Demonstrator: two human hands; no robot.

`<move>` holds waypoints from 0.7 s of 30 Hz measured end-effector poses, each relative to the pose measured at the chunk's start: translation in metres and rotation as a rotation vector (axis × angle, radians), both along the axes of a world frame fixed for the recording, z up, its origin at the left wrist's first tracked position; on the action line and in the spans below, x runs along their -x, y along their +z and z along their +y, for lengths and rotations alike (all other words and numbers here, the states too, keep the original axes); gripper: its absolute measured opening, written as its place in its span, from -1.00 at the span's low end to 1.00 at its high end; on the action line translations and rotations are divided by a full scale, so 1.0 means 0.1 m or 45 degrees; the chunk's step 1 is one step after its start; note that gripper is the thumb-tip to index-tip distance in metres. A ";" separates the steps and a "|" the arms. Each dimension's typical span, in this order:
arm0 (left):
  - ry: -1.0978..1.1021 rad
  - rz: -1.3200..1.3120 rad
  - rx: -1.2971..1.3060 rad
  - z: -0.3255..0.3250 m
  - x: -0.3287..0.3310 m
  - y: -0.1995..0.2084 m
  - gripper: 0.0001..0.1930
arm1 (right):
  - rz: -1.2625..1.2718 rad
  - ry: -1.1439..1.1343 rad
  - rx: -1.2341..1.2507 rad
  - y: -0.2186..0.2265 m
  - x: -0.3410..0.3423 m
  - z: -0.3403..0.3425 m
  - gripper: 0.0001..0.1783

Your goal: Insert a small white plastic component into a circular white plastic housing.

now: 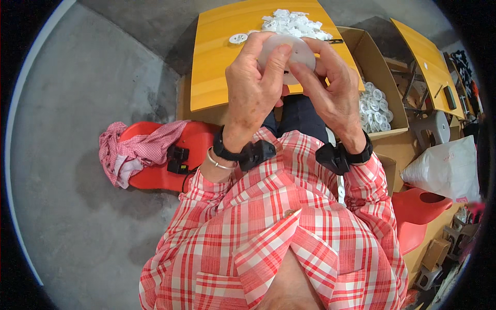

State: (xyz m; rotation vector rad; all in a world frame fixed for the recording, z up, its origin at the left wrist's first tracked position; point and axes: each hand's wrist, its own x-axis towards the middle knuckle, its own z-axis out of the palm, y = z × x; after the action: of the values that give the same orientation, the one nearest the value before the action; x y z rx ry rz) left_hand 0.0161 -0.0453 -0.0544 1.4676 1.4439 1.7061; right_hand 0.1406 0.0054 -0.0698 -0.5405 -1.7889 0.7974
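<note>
A round white plastic disc [297,50] is held up between both hands, over the near edge of the yellow table. My left hand [254,77] grips its left side, thumb pressed on its face. On the other side, my right hand [330,77] closes on the lower right rim with thumb and fingers. A small dark slot shows low on the disc; its back is hidden. Beyond the hands lies a heap of white plastic parts [294,23], with a single round white piece [238,39] left of it. A dark slim tool [335,41] lies at the heap's right.
Right of the yellow table [219,72] stands a cardboard box [398,98] holding many round white parts [374,108]. A red chair [155,178] with a pink checked cloth [142,142] is at left. A white sack [447,168] and grey stool [436,126] stand at right.
</note>
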 end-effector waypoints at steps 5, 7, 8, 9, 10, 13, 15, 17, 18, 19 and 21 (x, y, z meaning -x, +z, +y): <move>0.041 0.048 0.124 0.18 0.14 -0.18 -0.72 | -0.068 -0.061 0.044 -0.24 0.08 0.23 -0.66; -0.257 -0.238 0.406 0.14 0.29 -0.20 -0.62 | -0.008 0.290 0.415 -0.25 0.02 0.26 -0.66; -0.322 -0.260 0.396 0.15 0.34 -0.23 -0.54 | -0.003 0.318 0.526 -0.24 -0.01 0.26 -0.64; -0.318 -0.261 0.398 0.13 0.34 -0.22 -0.54 | -0.004 0.321 0.529 -0.24 -0.02 0.26 -0.64; -0.362 -0.291 0.359 0.11 0.34 -0.19 -0.54 | -0.014 0.330 0.523 -0.25 -0.04 0.26 -0.60; -0.412 -0.299 0.326 0.09 0.33 -0.18 -0.55 | -0.017 0.331 0.523 -0.24 -0.06 0.23 -0.57; -0.422 -0.279 0.336 0.08 0.32 -0.19 -0.57 | -0.010 0.320 0.532 -0.25 -0.07 0.21 -0.57; -0.374 -0.184 0.317 0.09 0.28 -0.22 -0.61 | -0.029 0.257 0.459 -0.29 -0.08 0.19 -0.61; -0.379 -0.185 0.323 0.10 0.26 -0.23 -0.61 | -0.029 0.252 0.465 -0.32 -0.09 0.19 -0.61; -0.352 -0.164 0.315 0.10 0.24 -0.24 -0.62 | -0.021 0.244 0.466 -0.37 -0.08 0.21 -0.60; -0.325 -0.146 0.310 0.11 0.21 -0.28 -0.62 | -0.015 0.235 0.472 -0.46 -0.07 0.23 -0.59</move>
State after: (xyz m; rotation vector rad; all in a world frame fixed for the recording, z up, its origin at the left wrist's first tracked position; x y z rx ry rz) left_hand -0.0046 -0.0344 -0.0824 1.3351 1.2904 1.3840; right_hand 0.1474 0.0286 -0.1156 -0.6254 -1.7265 1.2701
